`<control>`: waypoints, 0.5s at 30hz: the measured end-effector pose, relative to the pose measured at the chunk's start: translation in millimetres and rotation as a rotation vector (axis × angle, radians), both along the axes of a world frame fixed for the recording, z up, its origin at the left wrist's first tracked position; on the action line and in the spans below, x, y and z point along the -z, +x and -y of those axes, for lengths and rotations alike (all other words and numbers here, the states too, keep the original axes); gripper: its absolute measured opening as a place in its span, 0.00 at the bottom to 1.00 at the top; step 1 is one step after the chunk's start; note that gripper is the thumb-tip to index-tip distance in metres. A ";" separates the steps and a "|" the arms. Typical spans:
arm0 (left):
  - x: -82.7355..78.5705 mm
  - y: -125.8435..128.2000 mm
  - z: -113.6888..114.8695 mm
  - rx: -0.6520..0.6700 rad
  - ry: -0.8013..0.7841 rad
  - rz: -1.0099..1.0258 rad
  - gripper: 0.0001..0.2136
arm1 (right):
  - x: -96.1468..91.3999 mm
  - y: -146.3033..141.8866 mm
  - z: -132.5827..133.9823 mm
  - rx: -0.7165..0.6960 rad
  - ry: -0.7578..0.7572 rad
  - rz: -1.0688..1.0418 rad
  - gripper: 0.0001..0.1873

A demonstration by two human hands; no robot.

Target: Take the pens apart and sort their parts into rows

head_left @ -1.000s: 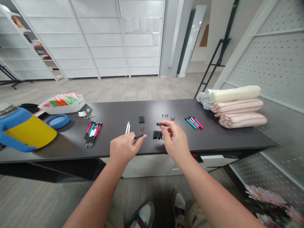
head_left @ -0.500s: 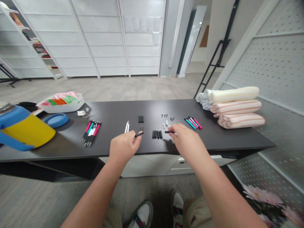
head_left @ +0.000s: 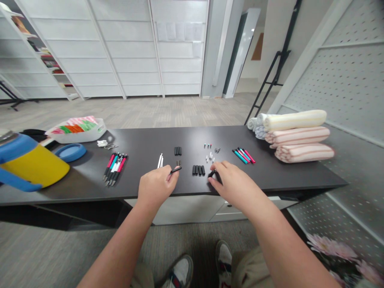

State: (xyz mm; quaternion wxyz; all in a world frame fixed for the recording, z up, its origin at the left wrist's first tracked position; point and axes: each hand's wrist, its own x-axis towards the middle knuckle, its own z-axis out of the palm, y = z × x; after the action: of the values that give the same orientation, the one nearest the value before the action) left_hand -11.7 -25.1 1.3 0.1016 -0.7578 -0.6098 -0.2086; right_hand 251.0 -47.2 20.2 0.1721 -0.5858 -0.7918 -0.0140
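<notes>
My left hand (head_left: 156, 187) is closed in a pinch on a thin black pen part (head_left: 175, 170), held just above the dark table (head_left: 144, 180). My right hand (head_left: 231, 182) is closed around a short black pen barrel (head_left: 211, 173), low over the table near its front edge. Between the hands lies a row of black barrels (head_left: 198, 170). Farther back sit another group of black barrels (head_left: 178, 151), white refills (head_left: 161, 161), a small spring part (head_left: 179, 162) and tiny caps and tips (head_left: 210, 154).
Assembled pens lie at the left (head_left: 115, 164) and right (head_left: 244, 155). A yellow-and-blue jug (head_left: 28, 164), a blue lid (head_left: 70, 152) and a white tray (head_left: 78, 130) stand at the left. Rolled towels (head_left: 300, 136) are stacked at the right.
My right hand has carried the short black barrel from above the row down and to the right, closer to the table's front edge. The left hand has barely moved.
</notes>
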 end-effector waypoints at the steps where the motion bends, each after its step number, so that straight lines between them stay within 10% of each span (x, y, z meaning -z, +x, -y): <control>1: 0.0 0.0 0.0 0.001 -0.003 -0.001 0.20 | 0.7 -1.7 -0.3 -0.001 0.007 0.004 0.10; 15: -1.1 1.7 -0.5 0.017 -0.027 -0.014 0.19 | 13.9 -11.9 -15.6 -0.033 -0.006 -0.151 0.13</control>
State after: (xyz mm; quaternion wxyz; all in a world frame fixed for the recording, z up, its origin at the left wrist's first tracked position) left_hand -10.0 -24.6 2.3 0.0937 -0.7657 -0.6055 -0.1958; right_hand 239.1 -31.6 6.3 0.2297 -0.5725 -0.7863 0.0357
